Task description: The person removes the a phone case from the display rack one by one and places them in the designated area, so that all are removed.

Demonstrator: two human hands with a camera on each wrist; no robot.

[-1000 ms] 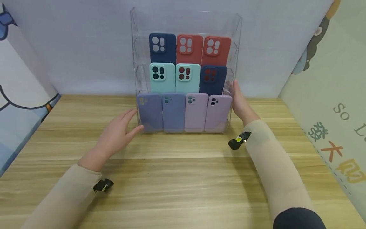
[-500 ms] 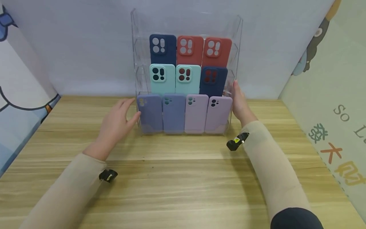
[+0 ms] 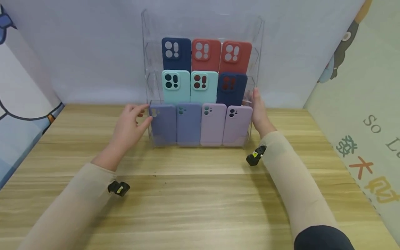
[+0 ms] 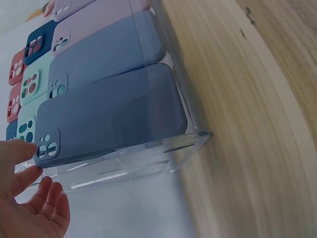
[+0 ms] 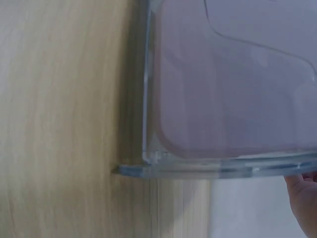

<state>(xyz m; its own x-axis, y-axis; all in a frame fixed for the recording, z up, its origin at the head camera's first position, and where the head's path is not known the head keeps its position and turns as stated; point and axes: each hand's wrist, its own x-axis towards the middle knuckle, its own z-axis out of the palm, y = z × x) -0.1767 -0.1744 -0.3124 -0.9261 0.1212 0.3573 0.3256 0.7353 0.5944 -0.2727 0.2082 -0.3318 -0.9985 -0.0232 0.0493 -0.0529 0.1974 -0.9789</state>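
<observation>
Periwinkle phone case [image 3: 164, 128], leftmost on lowest tier of clear rack [image 4: 129, 166]: probably light, flexible, grippy; best taken by top edge. Left hand [image 3: 128, 130] at its upper corner, thumb and forefinger parted; right hand [image 3: 260, 113] alongside rack, grip cannot be told. Wood-grain table [image 3: 193, 201] beneath; pale backdrop [image 3: 103, 52] behind.

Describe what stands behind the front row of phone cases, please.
Behind the front row show upper parts of two mint cases and a navy case; behind these, another navy case and two red cases. Their lower ends are covered.
</observation>
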